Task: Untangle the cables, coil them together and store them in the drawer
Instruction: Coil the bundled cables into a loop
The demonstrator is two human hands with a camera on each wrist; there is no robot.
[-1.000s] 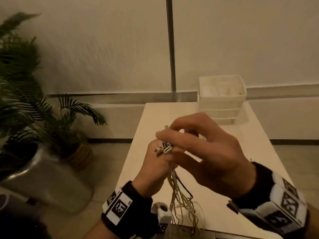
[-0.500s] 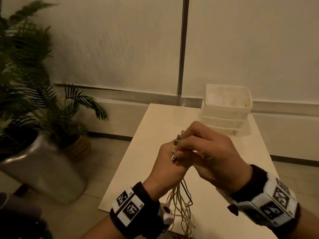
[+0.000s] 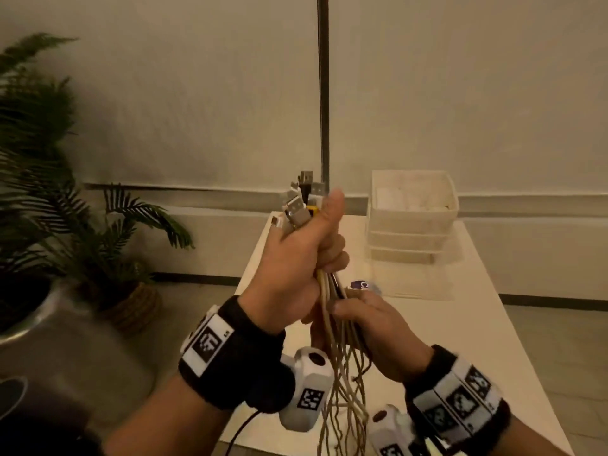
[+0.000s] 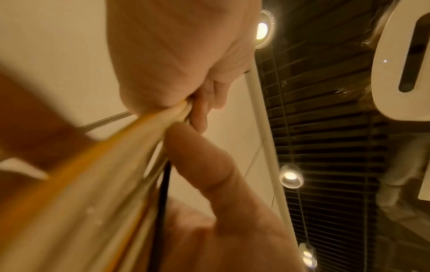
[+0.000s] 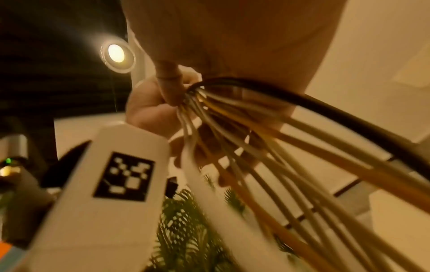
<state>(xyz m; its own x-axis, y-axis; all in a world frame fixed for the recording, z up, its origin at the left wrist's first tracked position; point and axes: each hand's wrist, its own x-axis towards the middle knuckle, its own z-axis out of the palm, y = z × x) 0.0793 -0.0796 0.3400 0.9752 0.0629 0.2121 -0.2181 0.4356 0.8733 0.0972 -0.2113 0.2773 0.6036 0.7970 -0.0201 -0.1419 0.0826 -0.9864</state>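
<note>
A bundle of cables (image 3: 340,366), mostly cream with one black, is held upright above the table. Their USB plugs (image 3: 304,197) stick out of the top of my left hand (image 3: 314,248), which grips the bundle in a fist with the thumb up. Just below it my right hand (image 3: 357,319) has thumb and fingers curled round the hanging strands. The loose ends drop out of the head view at the bottom. In the right wrist view the cables (image 5: 267,150) fan out from the left fist (image 5: 160,104). The left wrist view shows the cables (image 4: 121,165) running out of the fist.
A white stack of drawers (image 3: 411,225) stands at the far end of the white table (image 3: 467,340), its top drawer open. A small purple-and-white object (image 3: 363,286) lies behind my right hand. Potted plants (image 3: 82,225) stand on the floor at the left.
My right hand has left the plug ends and dropped to the strands below my left hand. The left hand now holds the bundle alone at the top, higher up.
</note>
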